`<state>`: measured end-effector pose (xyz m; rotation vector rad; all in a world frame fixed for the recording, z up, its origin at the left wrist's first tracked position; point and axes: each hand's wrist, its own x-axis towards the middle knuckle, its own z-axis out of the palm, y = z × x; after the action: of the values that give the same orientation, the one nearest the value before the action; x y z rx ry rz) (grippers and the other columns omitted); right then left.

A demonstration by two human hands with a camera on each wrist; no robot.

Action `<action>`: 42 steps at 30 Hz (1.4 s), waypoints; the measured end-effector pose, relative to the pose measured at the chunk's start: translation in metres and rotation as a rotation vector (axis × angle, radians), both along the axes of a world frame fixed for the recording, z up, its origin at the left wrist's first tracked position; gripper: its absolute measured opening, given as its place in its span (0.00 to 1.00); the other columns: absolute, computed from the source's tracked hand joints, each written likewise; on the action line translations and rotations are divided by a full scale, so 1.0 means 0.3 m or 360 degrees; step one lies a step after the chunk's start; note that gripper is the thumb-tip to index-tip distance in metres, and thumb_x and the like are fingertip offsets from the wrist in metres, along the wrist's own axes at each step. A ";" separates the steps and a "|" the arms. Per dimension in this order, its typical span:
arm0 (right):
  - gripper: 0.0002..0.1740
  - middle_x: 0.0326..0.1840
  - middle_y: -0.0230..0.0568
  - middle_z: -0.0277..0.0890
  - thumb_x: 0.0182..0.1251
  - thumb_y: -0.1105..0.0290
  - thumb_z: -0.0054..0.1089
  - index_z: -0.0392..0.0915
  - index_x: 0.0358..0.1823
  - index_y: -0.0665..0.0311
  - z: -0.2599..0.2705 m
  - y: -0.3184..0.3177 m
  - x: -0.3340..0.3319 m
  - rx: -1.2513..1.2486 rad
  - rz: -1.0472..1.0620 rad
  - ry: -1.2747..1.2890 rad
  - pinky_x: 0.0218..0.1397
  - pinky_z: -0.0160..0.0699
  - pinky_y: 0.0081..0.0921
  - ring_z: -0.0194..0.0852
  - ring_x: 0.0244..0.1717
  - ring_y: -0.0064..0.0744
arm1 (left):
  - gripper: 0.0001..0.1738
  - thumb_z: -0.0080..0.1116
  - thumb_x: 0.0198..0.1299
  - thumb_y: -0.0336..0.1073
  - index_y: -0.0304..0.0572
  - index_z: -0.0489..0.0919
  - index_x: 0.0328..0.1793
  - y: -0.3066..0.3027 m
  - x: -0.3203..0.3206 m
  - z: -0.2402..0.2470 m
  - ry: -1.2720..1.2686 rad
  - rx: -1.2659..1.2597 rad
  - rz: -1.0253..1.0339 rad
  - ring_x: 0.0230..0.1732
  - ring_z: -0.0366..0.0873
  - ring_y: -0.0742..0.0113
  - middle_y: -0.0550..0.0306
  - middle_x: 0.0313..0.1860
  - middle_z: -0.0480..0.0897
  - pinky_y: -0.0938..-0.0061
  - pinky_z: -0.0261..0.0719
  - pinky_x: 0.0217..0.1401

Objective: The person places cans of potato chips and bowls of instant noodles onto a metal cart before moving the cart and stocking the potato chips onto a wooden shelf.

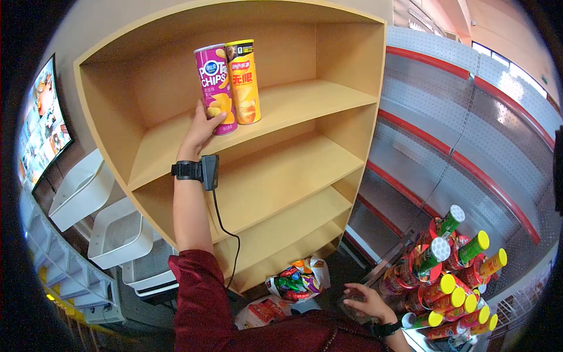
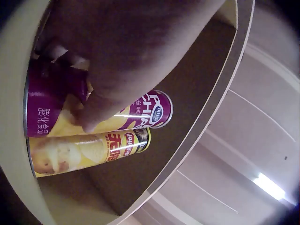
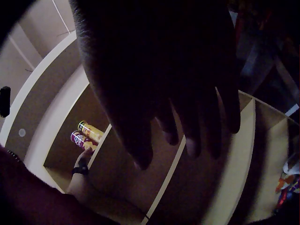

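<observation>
A purple potato chip canister (image 1: 212,79) stands upright on the top board of the wooden shelf unit (image 1: 311,97). My left hand (image 1: 201,130) grips it low down, with the thumb (image 2: 89,117) across its front and the other fingers behind. Right beside it on the same board stands a yellow Lay's chip canister (image 1: 244,88), its label facing out. Down at the lower right, my right hand (image 1: 368,302) hangs in the air with loosely spread fingers and holds nothing. In the right wrist view that hand (image 3: 173,84) shows dark against the lower shelves.
Several chip canisters with yellow lids (image 1: 447,283) crowd a display at the right. Plastic bags of colourful snacks (image 1: 299,281) lie at the foot of the unit. White baskets (image 1: 120,234) stand at the left, and a grey rack with red edges (image 1: 422,141) stands at the right.
</observation>
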<state>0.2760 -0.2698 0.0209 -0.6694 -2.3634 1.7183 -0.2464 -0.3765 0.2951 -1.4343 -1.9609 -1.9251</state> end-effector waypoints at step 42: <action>0.29 0.49 0.48 0.76 0.59 0.59 0.64 0.69 0.58 0.66 -0.113 -0.063 0.578 0.0222 -0.1067 -0.0051 0.53 0.74 0.32 0.76 0.50 0.37 | 0.12 0.60 0.56 0.35 0.33 0.80 0.42 0.329 1.141 -0.920 0.0525 -0.1010 -0.0922 0.32 0.81 0.61 0.47 0.31 0.82 0.71 0.78 0.37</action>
<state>0.4495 -0.2888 -0.0130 -1.2804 -1.9181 1.2404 0.0959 -0.2779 0.0191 -2.5114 -2.2502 -1.0636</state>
